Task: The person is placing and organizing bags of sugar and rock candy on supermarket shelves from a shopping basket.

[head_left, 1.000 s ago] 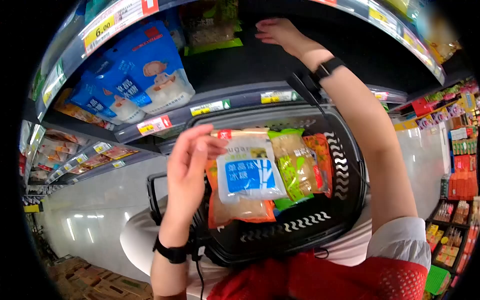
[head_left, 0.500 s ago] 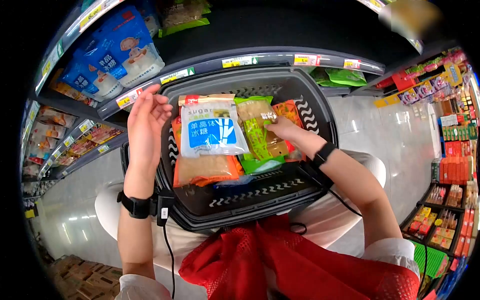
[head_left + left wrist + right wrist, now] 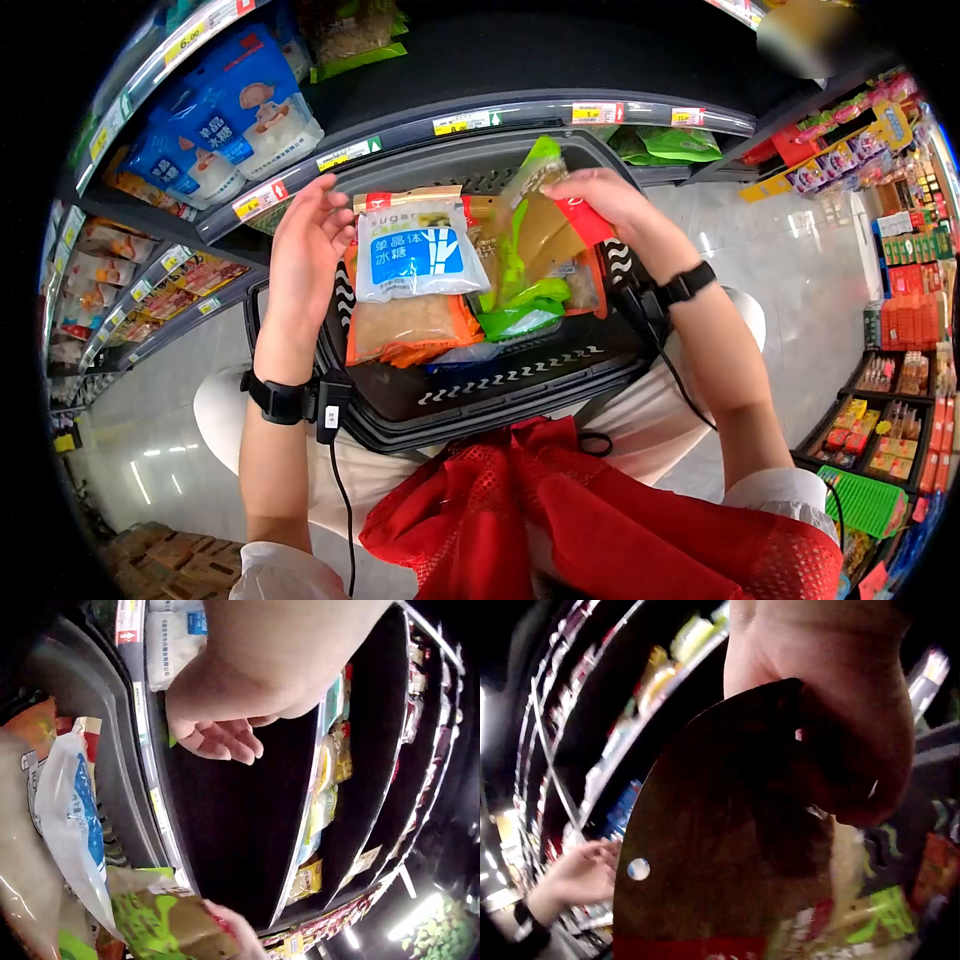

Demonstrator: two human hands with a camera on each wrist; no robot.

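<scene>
My right hand (image 3: pixel 600 200) pinches a green and brown sugar bag (image 3: pixel 515 245) by its upper right part, tilting it over the black shopping basket (image 3: pixel 400 405). Close up in the right wrist view, the brown bag (image 3: pixel 697 832) hides much of that hand. My left hand (image 3: pixel 312 240) hovers at the basket's left rim, fingers loosely bent and holding nothing. Beside it in the basket, a white and blue bag of rock sugar (image 3: pixel 415 265) lies on an orange-edged bag (image 3: pixel 405 328). Another orange bag (image 3: pixel 585 280) shows behind the held one.
Blue rock sugar pouches (image 3: pixel 255 115) stand on the dark shelf (image 3: pixel 500 60) at the upper left. A green-edged bag (image 3: pixel 355 45) sits farther along. Price labels (image 3: pixel 465 122) line the shelf edge just beyond the basket. Green packs (image 3: pixel 665 145) lie on the lower shelf.
My right hand has come down from the upper shelf to the basket, taken hold of the green and brown bag and tilted it up. My left hand has moved off the white sugar bag.
</scene>
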